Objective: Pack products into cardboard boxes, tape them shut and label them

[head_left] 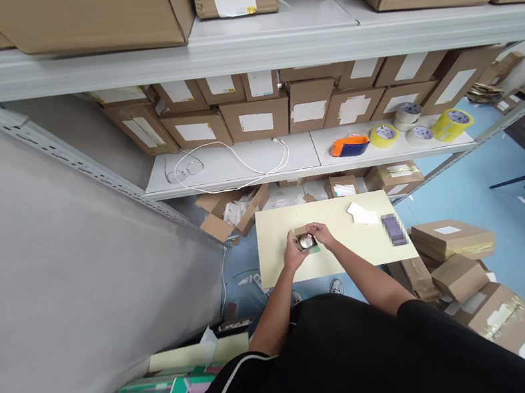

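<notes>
Small box (300, 231) of brown card stands open over the near edge of a smooth, cream-coloured table (349, 256), held up in both hands; whether its base touches the surface I cannot tell. Inside its dark interior sits a round, shiny, silvery object (306, 241), too small to identify. A strip of green (314, 250) shows at the box's 5 o'clock, partly hidden.

At 8 o'clock of the box, the left hand (293, 253) has its fingers curled around the side, thumb and fingers gripping the card. At 2 o'clock, the right hand (320, 233) has bent fingertips at the rim; whether they pinch the flap or only touch it I cannot tell.

From the box, a flat, angular white piece (362, 213) lies between 2 and 3 o'clock, and a dark rectangle (394, 229) at 3 o'clock is pixelated beyond reading. An open carton (240, 213), filled with crumpled white material, gapes at 10. On the glossy metal shelf (217, 172), a looped white cable (233, 151) lies at 11, thin-framed spectacles (186, 169) just beside it, and glossy yellow tape (384, 136) between 1 and 2. Stacked cartons (464, 276) at 4 are partly overlapped by the black sleeve (432, 322).
</notes>
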Tool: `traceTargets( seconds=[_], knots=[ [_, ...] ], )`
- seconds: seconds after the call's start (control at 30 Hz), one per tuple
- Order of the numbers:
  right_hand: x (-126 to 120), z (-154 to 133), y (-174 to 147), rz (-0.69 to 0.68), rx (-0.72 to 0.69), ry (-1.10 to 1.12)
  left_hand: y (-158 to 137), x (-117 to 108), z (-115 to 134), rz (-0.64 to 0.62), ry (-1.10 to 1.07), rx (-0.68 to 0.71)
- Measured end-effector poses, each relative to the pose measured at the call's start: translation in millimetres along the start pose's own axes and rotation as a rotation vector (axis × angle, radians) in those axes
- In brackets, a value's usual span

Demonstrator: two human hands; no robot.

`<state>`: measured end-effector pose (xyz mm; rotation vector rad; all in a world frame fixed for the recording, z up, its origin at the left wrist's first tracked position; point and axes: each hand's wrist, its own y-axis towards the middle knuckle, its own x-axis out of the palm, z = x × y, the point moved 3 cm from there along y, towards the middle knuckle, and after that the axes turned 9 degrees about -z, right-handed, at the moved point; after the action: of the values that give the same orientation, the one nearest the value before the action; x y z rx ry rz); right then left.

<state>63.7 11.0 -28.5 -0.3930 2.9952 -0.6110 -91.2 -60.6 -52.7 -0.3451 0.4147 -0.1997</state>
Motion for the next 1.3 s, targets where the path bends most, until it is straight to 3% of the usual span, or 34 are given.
traceTargets(
  seconds=[0.17,0.33,0.47,0.63,0.87,1.13,1.3],
  knots=[
    [-7.2,12.0,-6.4,0.088,0.078,0.010,2.9,-1.4,19.4,-0.037,0.175,0.192],
    [-29.8,10.9,-23.4,0.299,0.017,-0.180,14.9,8.4,28.9,-0.105,0.195,0.180],
    [-40.2,6.1,-42.0,0.227,-0.069,-0.445,21.2,19.2,34.4,-0.097,0.139,0.177],
    [-33.6,2.5,-50.1,0.200,0.088,-0.734,26.3,25.5,36.7,-0.089,0.111,0.173],
    [-14.2,-9.9,-42.3,0.197,0.167,-0.944,29.4,19.5,33.2,-0.128,0.033,0.140],
    [-11.3,-3.7,-43.6,0.184,0.116,-0.935,22.6,18.6,33.9,-0.113,0.059,0.161],
    [-18.2,-3.1,-35.2,0.110,0.194,-0.794,21.5,17.2,34.3,-0.146,0.083,0.155]
  ],
)
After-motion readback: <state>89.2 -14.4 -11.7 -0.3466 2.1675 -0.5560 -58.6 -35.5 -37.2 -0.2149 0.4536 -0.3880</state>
